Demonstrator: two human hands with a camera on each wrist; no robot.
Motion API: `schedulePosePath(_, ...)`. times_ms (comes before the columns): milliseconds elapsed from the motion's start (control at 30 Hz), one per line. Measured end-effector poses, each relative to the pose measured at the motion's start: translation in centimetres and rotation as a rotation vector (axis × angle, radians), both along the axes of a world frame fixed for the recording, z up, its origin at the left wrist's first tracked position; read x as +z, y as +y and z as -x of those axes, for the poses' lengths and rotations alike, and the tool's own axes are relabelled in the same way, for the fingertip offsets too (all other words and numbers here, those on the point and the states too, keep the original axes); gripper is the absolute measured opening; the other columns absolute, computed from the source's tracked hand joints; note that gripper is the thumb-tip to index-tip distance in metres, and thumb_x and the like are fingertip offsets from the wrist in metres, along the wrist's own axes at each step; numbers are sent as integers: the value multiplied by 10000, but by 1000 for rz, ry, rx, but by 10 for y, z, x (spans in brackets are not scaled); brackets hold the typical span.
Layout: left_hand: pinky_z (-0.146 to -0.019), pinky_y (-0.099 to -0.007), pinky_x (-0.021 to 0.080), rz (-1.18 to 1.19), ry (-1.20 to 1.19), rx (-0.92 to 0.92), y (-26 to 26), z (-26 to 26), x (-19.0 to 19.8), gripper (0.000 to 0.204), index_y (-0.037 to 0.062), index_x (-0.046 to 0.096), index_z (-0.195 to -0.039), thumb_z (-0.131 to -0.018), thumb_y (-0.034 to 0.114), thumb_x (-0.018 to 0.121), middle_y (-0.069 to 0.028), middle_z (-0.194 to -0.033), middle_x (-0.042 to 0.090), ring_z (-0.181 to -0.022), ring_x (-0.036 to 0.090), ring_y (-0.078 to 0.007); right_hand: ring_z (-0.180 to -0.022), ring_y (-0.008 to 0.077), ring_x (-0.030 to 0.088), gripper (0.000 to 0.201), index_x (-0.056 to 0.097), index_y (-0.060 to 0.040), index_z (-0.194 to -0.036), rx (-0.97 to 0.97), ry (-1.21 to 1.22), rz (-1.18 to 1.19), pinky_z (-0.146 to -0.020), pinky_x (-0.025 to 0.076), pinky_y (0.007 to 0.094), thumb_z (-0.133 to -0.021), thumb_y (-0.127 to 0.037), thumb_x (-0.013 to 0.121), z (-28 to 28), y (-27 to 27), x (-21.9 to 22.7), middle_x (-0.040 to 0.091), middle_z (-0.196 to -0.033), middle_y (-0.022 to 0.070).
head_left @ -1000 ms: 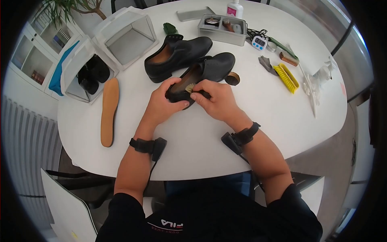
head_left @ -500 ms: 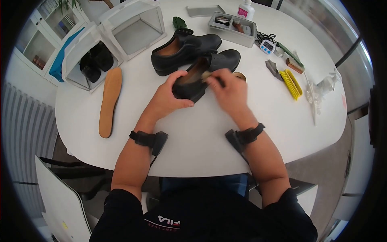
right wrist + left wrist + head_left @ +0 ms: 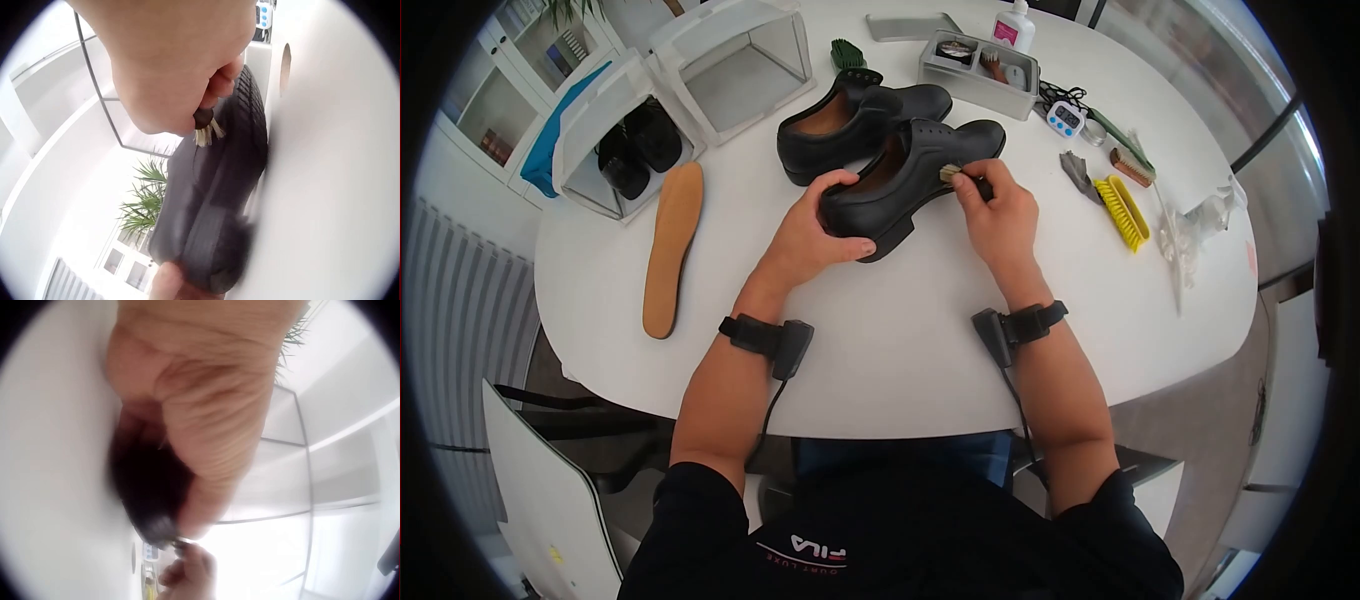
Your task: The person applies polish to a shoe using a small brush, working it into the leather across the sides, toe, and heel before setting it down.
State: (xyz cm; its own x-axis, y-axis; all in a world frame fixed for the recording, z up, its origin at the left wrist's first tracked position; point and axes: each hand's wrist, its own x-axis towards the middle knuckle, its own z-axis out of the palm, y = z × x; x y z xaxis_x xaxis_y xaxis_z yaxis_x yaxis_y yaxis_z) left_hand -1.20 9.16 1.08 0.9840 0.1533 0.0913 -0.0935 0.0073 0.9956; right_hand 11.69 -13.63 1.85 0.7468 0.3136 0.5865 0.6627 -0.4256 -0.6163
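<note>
A black leather shoe (image 3: 905,180) is tilted, its sole edge facing the person. My left hand (image 3: 808,238) grips it round the heel, thumb low on the heel and fingers at the opening. With thumb and fingertips, my right hand (image 3: 1005,218) pinches a small brush (image 3: 208,132) with pale bristles and a dark handle. The bristles meet the shoe's side towards the front in the right wrist view. A matching black shoe (image 3: 820,140) stands just behind. The left wrist view is blurred, with the shoe (image 3: 150,481) dark under the left hand.
A tan insole (image 3: 672,255) lies at left, near clear boxes, one holding dark shoes (image 3: 640,150). Behind are a green brush (image 3: 847,56), a metal tin (image 3: 975,95) and a white bottle (image 3: 1012,28). At right lie a timer (image 3: 1065,119) and a yellow brush (image 3: 1122,213).
The right hand has moved the brush from inside the shoe's opening out to its outer side, further forward and right. The left hand has tilted the shoe, turning its side up.
</note>
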Motion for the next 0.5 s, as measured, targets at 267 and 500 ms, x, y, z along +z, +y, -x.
schedulePosePath(267, -888, -317, 623, 107, -7, -2, 6, -3, -4, 852, 89, 481, -1461, -737, 15, 923, -89, -1259, 640, -1082, 673, -168, -692, 302, 716, 172, 714, -88, -932, 373, 27, -30, -624, 549, 407, -898, -213, 826, 34, 18, 6, 737, -792, 109)
schedulePosePath(500, -878, -308, 621, 38, 13, -5, 2, -3, -1, 844, 88, 481, -1457, -743, 18, 926, -92, -1259, 639, -1088, 663, -158, -719, 295, 716, 199, 715, -61, -963, 272, 84, -71, -656, 554, 392, -898, -215, 824, 19, 9, -4, 735, -798, 120)
